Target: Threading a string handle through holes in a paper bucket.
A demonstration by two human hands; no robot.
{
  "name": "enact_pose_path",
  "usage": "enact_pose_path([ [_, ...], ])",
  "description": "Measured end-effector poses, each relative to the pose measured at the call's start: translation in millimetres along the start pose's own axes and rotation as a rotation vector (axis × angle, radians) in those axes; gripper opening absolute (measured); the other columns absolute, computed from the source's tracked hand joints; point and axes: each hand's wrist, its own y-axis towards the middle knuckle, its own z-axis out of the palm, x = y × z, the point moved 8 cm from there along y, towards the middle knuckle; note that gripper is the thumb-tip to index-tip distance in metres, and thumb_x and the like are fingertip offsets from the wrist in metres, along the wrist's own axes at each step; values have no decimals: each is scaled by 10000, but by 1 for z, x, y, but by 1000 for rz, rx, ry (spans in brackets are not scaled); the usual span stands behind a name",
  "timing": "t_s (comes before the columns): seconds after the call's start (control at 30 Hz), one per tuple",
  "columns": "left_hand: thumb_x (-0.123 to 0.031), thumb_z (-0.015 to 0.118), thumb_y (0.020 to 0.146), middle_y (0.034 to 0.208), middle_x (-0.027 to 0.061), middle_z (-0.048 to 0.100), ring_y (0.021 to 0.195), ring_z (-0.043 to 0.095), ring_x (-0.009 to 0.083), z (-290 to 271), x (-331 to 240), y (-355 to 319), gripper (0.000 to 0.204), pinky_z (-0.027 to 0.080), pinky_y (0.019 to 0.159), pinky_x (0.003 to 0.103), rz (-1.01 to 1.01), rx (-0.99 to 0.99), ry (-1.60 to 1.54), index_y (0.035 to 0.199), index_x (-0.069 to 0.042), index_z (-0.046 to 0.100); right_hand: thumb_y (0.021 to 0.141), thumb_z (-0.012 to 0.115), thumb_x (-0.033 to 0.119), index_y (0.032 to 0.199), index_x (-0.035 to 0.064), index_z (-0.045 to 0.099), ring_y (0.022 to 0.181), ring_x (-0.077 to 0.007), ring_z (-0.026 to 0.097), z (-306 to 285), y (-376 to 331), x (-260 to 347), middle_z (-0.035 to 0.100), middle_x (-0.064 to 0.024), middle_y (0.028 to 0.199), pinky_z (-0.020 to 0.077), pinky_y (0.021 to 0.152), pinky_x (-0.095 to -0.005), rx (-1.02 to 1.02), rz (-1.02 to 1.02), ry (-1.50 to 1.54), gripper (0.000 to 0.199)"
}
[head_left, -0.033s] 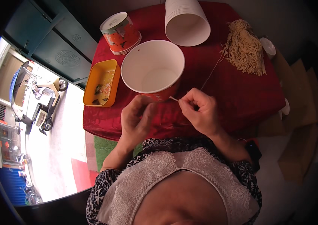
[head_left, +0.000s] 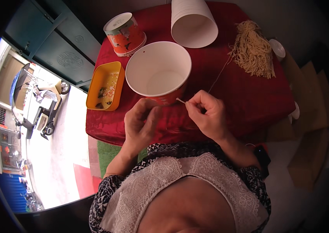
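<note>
My right hand is pinching the string, its tip poking toward my left hand, which is curling by the tub, its grip unclear.

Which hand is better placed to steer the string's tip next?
Probably the right hand: it pinches the string just behind its tip, which juts leftward. The left hand is at the near side of the tub, with no string visible in it.

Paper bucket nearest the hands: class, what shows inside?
Inside the paper bucket I see white wall, a small reddish spot near the far rim, and part of the base. The front rim hides the near inner wall.
</note>
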Motion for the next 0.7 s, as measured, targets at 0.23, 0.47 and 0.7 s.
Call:
enact_pose_path([
  [0.23, 6, 569, 914, 719, -38, 514, 639, 427, 19, -10, 8, -3, 59, 364, 569, 177, 14, -11, -7, 855, 11, 572, 842, 614, -50, 728, 23, 502, 553, 23, 419, 1, 6, -1, 494, 62, 618, 335, 475, -172, -85, -24, -53, 175],
  [0.47, 19, 574, 904, 724, -31, 519, 638, 433, 18, -11, 5, -1, 54, 367, 565, 176, 37, -26, 0, 850, 15, 574, 827, 621, -64, 716, 21, 496, 550, 22, 411, 3, 9, -1, 483, 59, 604, 338, 473, -174, -112, -37, -67, 188],
  [0.7, 17, 575, 903, 722, -24, 525, 637, 441, 20, -12, 7, -1, 42, 377, 570, 178, 41, -19, 0, 861, 19, 579, 820, 628, -66, 710, 25, 499, 546, 25, 416, 4, 11, 0, 484, 57, 585, 340, 468, -176, -131, -52, -115, 193],
])
